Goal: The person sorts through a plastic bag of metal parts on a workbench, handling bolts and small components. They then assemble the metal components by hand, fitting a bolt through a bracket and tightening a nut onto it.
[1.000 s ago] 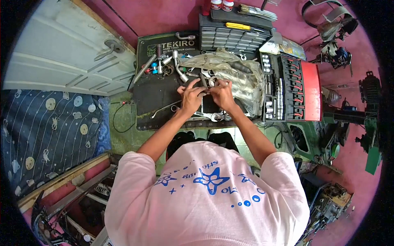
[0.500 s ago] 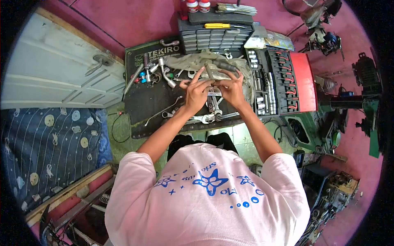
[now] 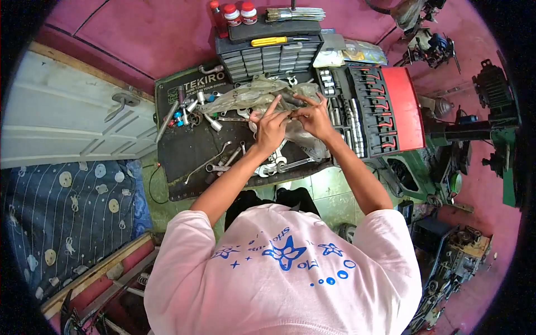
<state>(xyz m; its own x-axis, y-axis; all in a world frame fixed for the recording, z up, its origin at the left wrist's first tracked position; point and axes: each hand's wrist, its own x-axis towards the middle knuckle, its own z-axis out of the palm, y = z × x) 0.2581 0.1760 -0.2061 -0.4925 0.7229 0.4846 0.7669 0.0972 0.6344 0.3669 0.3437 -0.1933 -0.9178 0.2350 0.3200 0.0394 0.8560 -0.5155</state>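
My left hand [image 3: 271,130] and my right hand [image 3: 316,119] meet over the bench, thumbs and fingertips pinched together while other fingers stick up. What the fingertips hold is too small and hidden to make out. A crumpled clear plastic bag [image 3: 304,135] lies under and around my right hand, with a dark object [image 3: 294,100] showing just behind the fingers. Close below the hands is a group of combination wrenches [image 3: 275,166]. A long thin rod with a hooked end [image 3: 207,161] lies left of my left wrist.
The bench has a black TEKIRO mat [image 3: 184,142]. Sockets and a T-shaped wrench [image 3: 212,122] lie on its left. A drawer cabinet [image 3: 268,60] carrying a yellow screwdriver [image 3: 269,42] stands behind. At right sits an open red tool case [image 3: 403,109]. A white door [image 3: 67,111] is at left.
The view has shifted, so the bench appears further left and slightly lower. Both hands keep their pinch and are now further right over the bench, nearer the plastic bag and the tool case.
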